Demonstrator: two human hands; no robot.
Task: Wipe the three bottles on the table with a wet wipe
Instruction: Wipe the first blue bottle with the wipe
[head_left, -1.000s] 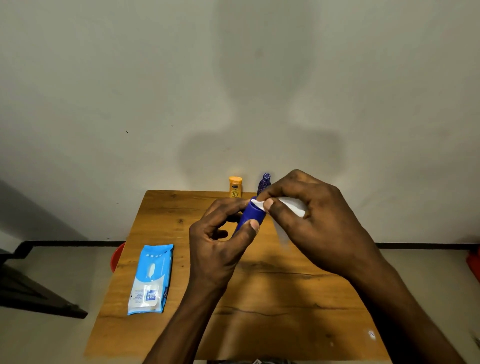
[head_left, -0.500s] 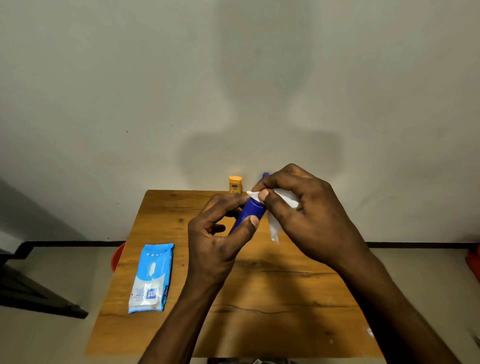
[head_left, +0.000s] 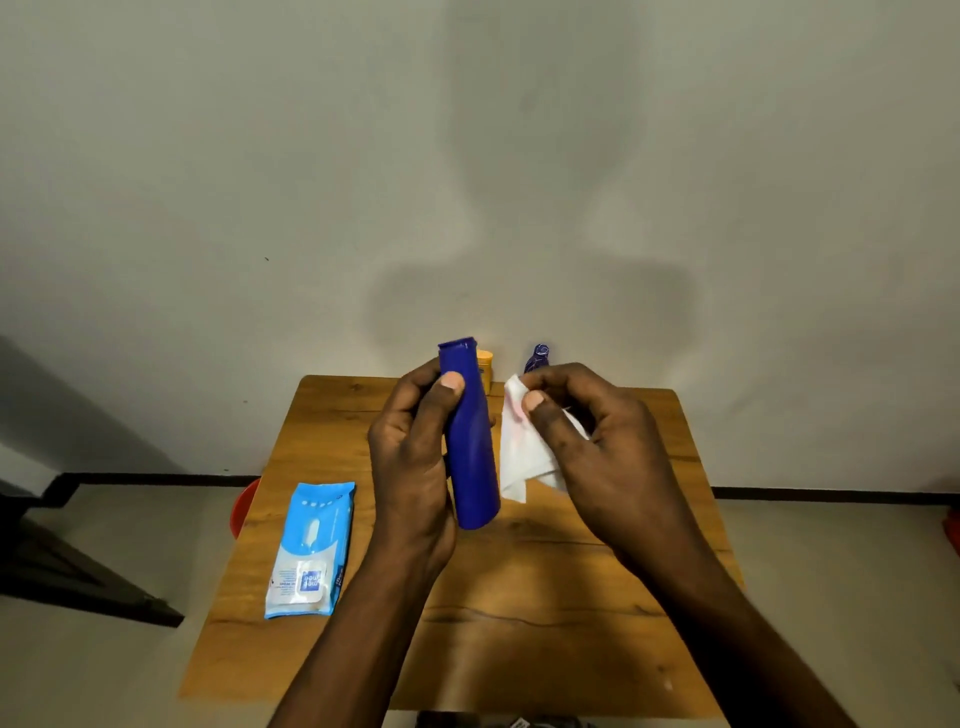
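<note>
Left hand (head_left: 410, 457) grips blue bottle (head_left: 467, 441), right hand (head_left: 597, 447) pinches wet wipe (head_left: 524, 457); I see wooden table (head_left: 519, 623), plain wall (head_left: 311, 156).

We are looking at a plain home room: small wooden desk (head_left: 519, 623) standing against a bare wall (head_left: 208, 156), tiled floor (head_left: 104, 675) at 7 o'clock.

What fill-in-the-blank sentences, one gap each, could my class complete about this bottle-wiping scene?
1. The left hand holds a ____ bottle clear of the table.
2. The white wipe is pinched in the ____ hand.
3. The wipes pack lies to the ____ of both hands.
4. The orange bottle stands at the table's ____ edge.

Missing words: blue; right; left; far
</note>
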